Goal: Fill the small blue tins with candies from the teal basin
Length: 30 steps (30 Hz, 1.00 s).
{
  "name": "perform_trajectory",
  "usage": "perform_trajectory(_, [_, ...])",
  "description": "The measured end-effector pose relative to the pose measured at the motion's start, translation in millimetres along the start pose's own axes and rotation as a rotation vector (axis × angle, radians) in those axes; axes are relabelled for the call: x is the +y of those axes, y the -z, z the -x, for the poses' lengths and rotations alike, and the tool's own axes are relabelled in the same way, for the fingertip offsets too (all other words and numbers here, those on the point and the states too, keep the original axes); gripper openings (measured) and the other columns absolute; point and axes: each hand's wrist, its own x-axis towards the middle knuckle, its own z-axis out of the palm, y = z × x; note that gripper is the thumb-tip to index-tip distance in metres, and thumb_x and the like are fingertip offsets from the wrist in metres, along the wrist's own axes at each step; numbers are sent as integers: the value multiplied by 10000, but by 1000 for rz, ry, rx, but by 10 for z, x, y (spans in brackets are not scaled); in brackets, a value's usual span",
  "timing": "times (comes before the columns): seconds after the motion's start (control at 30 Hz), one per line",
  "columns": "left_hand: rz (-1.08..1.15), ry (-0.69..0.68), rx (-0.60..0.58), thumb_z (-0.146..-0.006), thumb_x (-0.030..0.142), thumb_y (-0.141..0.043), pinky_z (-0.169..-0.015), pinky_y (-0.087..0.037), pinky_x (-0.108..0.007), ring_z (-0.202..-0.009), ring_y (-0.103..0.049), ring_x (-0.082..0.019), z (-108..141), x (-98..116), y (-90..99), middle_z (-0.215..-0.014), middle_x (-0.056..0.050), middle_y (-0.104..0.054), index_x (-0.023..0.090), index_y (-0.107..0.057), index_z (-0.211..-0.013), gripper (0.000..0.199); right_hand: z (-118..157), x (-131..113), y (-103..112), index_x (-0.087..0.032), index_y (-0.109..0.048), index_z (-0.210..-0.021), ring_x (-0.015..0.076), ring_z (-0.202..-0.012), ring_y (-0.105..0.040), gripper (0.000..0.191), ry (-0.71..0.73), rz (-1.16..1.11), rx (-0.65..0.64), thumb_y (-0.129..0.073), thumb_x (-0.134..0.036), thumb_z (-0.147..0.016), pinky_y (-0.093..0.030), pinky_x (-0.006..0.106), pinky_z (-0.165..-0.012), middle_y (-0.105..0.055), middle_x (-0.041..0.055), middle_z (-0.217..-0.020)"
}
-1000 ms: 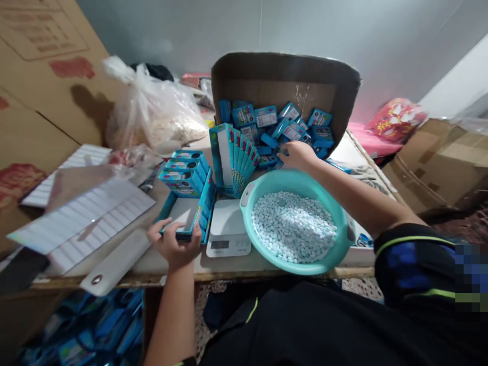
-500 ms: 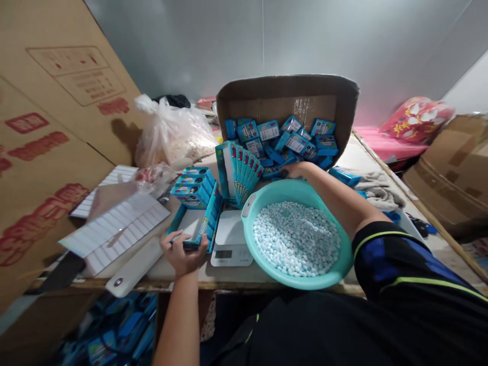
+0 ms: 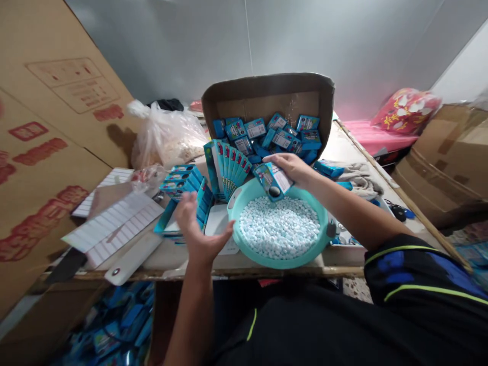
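Note:
My right hand (image 3: 292,168) grips a small blue printed box (image 3: 273,182) above the far side of a turquoise basin (image 3: 244,243). Pale blue and white pellets (image 3: 280,229) fill much of the basin. With fingers spread and slightly blurred, my left hand (image 3: 200,231) is raised in front of a blue display tray (image 3: 205,206), holding nothing. Several small boxes (image 3: 181,180) stand at the tray's far end. Behind the basin, an open carton (image 3: 263,104) on its side holds a heap of similar blue boxes (image 3: 282,137). Fanned blue cartons (image 3: 229,170) stand left of it.
A white scale (image 3: 216,221) sits partly under the basin's left side. To the left are printed sheets (image 3: 122,229), a clear plastic bag (image 3: 163,132) and a tall cardboard box (image 3: 49,127). Grey cloth (image 3: 360,180) lies on the right. More blue packs (image 3: 114,325) fill a box below the table.
My right hand has come out of the carton with a small blue box and moved it over the basin. My left hand has let go of the display tray and lifted, fingers spreading.

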Motion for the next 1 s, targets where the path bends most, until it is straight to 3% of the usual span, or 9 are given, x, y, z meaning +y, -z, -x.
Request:
perform_trajectory(0.07, [136, -239, -106, -581, 531, -907, -1222, -284, -625, -1507, -296, -402, -284, 309, -175, -1571, -153, -375, 278, -347, -1473, 1083, 204, 79, -328, -188, -719, -1093, 201, -771, -674, 622, -89, -115, -155, -601, -746, -845, -567, 313, -651, -733, 89, -949])
perform_trajectory(0.13, [375, -410, -354, -660, 510, -881, -1198, -357, -577, -1471, -393, -366, -501, 492, -329, -1490, -131, -509, 273, -502, -1380, 848, 324, 176, -549, -206, -699, -1158, 215, -860, -684, 611, -51, -128, -240, -557, -733, -882, -576, 323, -724, -734, 83, -1012])
perform_trajectory(0.2, [543, -340, -482, -671, 480, -887, -1138, -448, -515, -1384, -513, -340, -610, 525, -461, -1366, -116, -617, 249, -621, -1207, 641, 353, 247, -600, -211, -669, -1244, 235, -986, -675, 587, 19, -54, -285, -573, -677, -899, -571, 342, -823, -723, 86, -1118])
perform_trajectory(0.27, [613, -128, -467, -642, 468, -904, -1018, -537, -451, -1204, -647, -307, -638, 428, -590, -1197, -100, -690, 226, -631, -1081, 571, 334, 277, -488, -189, -664, -1270, 260, -1072, -654, 535, 9, 242, -303, -557, -594, -938, -547, 370, -905, -704, 108, -1200])
perform_trajectory(0.37, [592, 160, -409, -641, 464, -892, -782, -578, -341, -880, -706, -220, -648, 188, -804, -942, -29, -692, 226, -555, -1075, 598, 358, 295, -189, -125, -713, -1205, 329, -1126, -639, 510, -244, 893, -309, -473, -520, -988, -498, 451, -990, -676, 187, -1250])
perform_trajectory(0.43, [557, 236, -460, -655, 450, -873, -724, -550, -296, -817, -687, -189, -671, 75, -938, -922, -8, -673, 231, -523, -1115, 618, 450, 318, -40, -108, -718, -1229, 383, -1171, -620, 553, -416, 1092, -329, -544, -551, -947, -464, 501, -1030, -645, 227, -1300])
perform_trajectory(0.57, [473, 187, -709, -720, 465, -808, -725, -513, -281, -864, -682, -203, -704, 25, -1072, -971, -23, -689, 230, -543, -1127, 540, 703, 347, -6, -195, -591, -1437, 463, -1315, -509, 864, -523, 1159, -388, -767, -658, -729, -430, 566, -1061, -527, 226, -1466])
perform_trajectory(0.67, [341, 135, -831, -764, 464, -765, -710, -489, -295, -866, -683, -229, -694, 33, -1061, -963, -32, -703, 238, -553, -1066, 433, 849, 340, -115, -199, -588, -1411, 474, -1249, -553, 1010, -497, 1195, -410, -836, -710, -576, -471, 565, -1009, -540, 245, -1419])
perform_trajectory(1.0, [243, 120, -766, -811, 431, -740, -714, -473, -334, -882, -679, -279, -616, 4, -1088, -985, -75, -704, 236, -526, -1117, 421, 693, 583, -689, -157, -538, -1234, 409, -977, -687, 888, -458, 1067, -367, -847, -677, -583, -553, 454, -796, -687, 212, -1097])
